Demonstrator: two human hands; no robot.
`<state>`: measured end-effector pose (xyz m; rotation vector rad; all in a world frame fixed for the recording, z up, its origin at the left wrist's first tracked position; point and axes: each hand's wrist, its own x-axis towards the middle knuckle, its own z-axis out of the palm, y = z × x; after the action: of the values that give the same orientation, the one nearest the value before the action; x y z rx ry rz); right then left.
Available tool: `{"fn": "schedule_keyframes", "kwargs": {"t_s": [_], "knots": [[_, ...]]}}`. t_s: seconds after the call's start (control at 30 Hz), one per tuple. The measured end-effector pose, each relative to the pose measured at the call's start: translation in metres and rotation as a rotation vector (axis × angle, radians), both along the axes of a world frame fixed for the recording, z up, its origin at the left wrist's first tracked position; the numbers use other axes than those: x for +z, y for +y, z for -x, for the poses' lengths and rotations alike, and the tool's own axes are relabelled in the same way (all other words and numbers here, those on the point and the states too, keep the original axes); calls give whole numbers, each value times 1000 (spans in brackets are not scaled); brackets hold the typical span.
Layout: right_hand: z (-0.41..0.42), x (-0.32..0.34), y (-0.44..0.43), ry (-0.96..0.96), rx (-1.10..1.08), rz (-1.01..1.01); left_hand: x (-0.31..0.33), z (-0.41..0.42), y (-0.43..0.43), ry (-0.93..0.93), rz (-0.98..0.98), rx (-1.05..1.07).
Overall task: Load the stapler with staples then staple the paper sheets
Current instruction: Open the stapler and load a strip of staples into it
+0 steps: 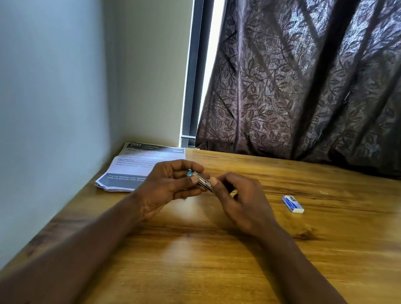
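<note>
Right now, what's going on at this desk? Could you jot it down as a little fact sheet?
left hand: holds the small stapler above the table
right hand: fingertips at the stapler's metal end
paper sheets: stacked at the table's far left corner, not yet stapled
staple box: lying on the table, right of the hands
backdrop: dark leaf-patterned curtain

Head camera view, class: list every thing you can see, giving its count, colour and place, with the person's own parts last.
Stapler: one, blue and silver, held above the table between both hands.
Paper sheets: one stack, white with grey print, far left of the table by the wall.
Staple box: one, blue and white, lying on the table right of the hands.
Table: one, brown wood.
Curtain: one, dark, leaf-patterned, behind the table.
Left hand: one, fingers around the stapler.
Right hand: one, fingers at the stapler's end.
</note>
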<state>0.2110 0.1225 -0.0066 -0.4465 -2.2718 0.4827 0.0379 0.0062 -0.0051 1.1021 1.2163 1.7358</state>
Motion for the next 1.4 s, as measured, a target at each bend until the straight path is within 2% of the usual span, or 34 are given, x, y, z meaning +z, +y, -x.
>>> {"fn": "schedule_keyframes", "kwargs": {"t_s": [0.13, 0.5, 0.7, 0.9, 1.1, 1.4], "knots": [[6, -3, -9, 3, 39, 111, -3, -2, 2, 42, 12, -28], [8, 1, -10, -24, -47, 374, -5, -5, 1, 126, 44, -41], [9, 0, -12, -21, -47, 368, 0, -7, -2, 15, 91, -32], [11, -1, -13, -44, -99, 387, -2, -10, 3, 85, 104, 80], [11, 4, -18, 22, -40, 482, -4, -10, 2, 94, 88, 152], [6, 8, -16, 65, 189, 588, -4, -3, 1, 33, 73, 237]]}}
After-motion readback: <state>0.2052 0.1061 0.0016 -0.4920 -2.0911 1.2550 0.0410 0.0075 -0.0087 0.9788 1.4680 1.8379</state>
